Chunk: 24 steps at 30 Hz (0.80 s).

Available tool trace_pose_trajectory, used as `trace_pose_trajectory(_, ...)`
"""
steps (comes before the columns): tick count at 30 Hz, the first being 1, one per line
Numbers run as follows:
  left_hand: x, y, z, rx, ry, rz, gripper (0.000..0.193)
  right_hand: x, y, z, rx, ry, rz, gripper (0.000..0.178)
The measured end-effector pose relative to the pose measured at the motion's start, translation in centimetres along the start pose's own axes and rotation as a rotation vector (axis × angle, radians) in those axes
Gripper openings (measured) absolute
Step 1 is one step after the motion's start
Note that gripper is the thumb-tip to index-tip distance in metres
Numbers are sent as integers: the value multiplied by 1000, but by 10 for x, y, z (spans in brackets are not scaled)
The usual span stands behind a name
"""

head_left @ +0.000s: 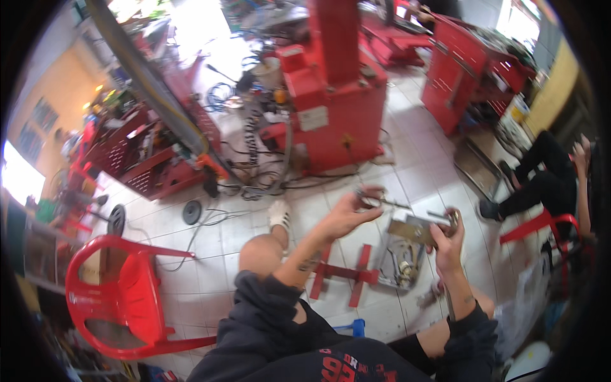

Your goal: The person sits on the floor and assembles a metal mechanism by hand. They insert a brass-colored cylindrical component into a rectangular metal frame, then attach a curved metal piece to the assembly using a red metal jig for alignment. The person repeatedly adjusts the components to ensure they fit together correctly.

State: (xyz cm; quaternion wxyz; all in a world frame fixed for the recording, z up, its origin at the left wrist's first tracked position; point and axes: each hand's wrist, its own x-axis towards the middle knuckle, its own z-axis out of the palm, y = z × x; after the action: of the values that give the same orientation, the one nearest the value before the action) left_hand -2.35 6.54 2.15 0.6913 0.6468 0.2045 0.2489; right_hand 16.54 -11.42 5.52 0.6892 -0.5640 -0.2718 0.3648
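Observation:
My left hand (347, 216) is raised in front of me, its fingers curled in a pinch around a thin metal rod (398, 204) that points right. My right hand (449, 243) grips a flat metal bracket (409, 231) with a pin-like piece beside the fingertips. The rod and the bracket are apart, with a small gap between the hands. Below the bracket, a grey metal tray (383, 275) on the floor contains several metal parts (405, 262). Left of the tray lies a red H-shaped metal frame (347, 272). Blur hides the finer shape of the held pieces.
A red plastic chair (137, 290) stands at left, near a black wheel (191, 212) and loose cables. Ahead rises a large red machine (337, 121). Another person (541, 172) sits at right by a shallow tray (477, 169). A blue object (358, 328) lies near my lap.

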Motion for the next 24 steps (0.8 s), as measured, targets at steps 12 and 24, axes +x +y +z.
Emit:
trace_pose_trajectory(12, -10, 10, 22, 868, -44, 300, 24, 1, 12, 1, -490, -149, -97, 29)
trace_pose_trajectory(24, -13, 6, 36, 1065, 32, 98, 28, -4, 1, 19, -714, -246, -183, 33)
